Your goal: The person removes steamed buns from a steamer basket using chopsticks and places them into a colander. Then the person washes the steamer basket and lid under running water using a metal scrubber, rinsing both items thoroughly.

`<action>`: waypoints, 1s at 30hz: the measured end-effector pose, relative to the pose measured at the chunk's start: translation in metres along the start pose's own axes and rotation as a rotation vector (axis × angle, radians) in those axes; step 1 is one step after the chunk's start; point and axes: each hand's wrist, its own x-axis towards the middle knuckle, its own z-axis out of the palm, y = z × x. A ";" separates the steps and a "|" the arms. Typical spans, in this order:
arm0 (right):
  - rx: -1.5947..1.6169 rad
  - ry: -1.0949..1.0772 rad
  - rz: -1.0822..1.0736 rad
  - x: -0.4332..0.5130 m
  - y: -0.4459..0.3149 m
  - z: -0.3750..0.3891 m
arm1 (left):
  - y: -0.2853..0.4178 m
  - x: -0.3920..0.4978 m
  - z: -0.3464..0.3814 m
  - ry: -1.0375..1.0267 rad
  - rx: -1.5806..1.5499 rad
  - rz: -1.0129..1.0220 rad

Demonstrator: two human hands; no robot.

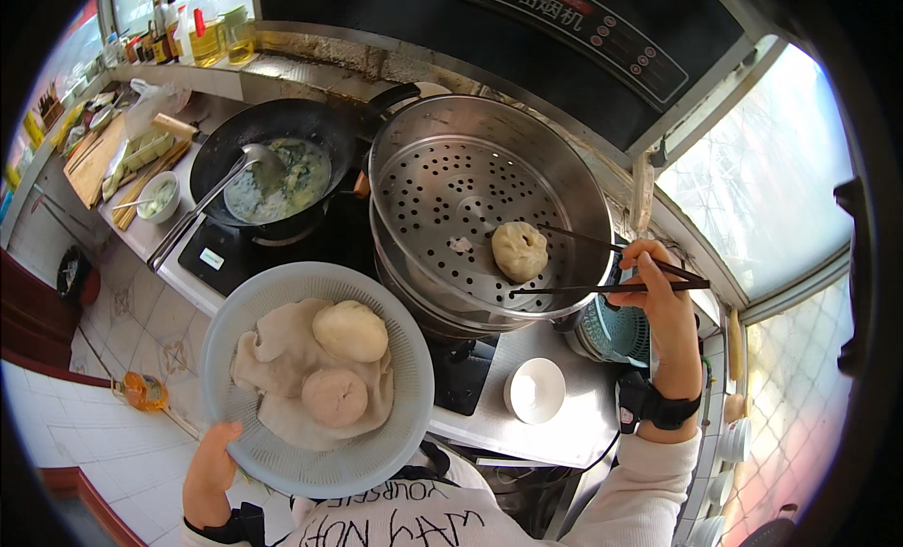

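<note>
My left hand (215,462) grips the rim of a pale plastic colander (317,469) held in front of my body. A damp-looking whitish cloth (279,356) lines it, with two buns, a smooth pale one (350,331) and a browner round one (334,397), lying on top. My right hand (656,293) holds dark chopsticks (607,288), spread apart over a metal steamer pot (490,113). Their tips lie on either side of a pleated bun (520,252) on the perforated steamer tray (451,187). Whether they touch it I cannot tell. A small white scrap (461,244) sticks to the tray.
Left of the steamer, a black wok (211,152) holds greenish soup (307,169) and a metal ladle (262,166). A white bowl (535,392) stands on the right counter near a blue-green basket (617,325). A small bowl with a spoon (159,198) sits left. The range hood (494,32) overhangs the back.
</note>
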 end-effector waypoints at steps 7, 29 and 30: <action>0.213 0.132 0.039 0.017 0.040 -0.008 | 0.013 -0.005 0.021 -0.016 -0.032 -0.039; 0.770 0.020 -0.027 0.048 0.028 -0.043 | -0.009 -0.008 0.016 -0.045 0.100 0.043; 0.782 0.007 -0.047 0.042 0.021 -0.042 | -0.012 -0.005 0.014 -0.037 0.231 0.114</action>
